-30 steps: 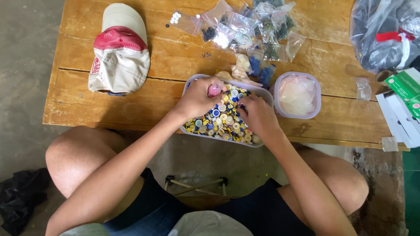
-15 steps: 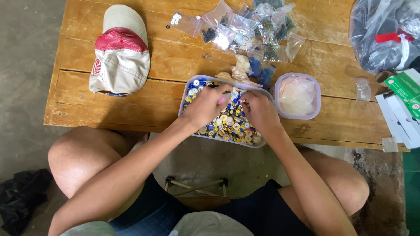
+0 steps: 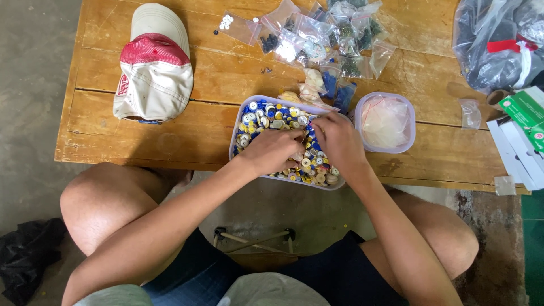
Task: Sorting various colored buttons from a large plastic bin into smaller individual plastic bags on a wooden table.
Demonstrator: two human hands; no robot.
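Both hands, left hand (image 3: pixel 273 150) and right hand (image 3: pixel 338 141), dig into a pale rectangular plastic tray (image 3: pixel 238 133) of mixed coloured buttons (image 3: pixel 272 113). Fingers curled down among them; whether either pinches a button, cannot tell.

Soft, even daylight falls on my table (image 3: pixel 141 136), bright without harsh glare. My hands cast only faint shadows on the tray (image 3: pixel 238 127) of buttons. Above the tray, the plastic bags (image 3: pixel 317 34) show small white highlights; the large bag (image 3: pixel 493 45) to its right gleams too. Focus is sharp at the tray, slightly softer toward my knees. Floor below the table is dimmer.
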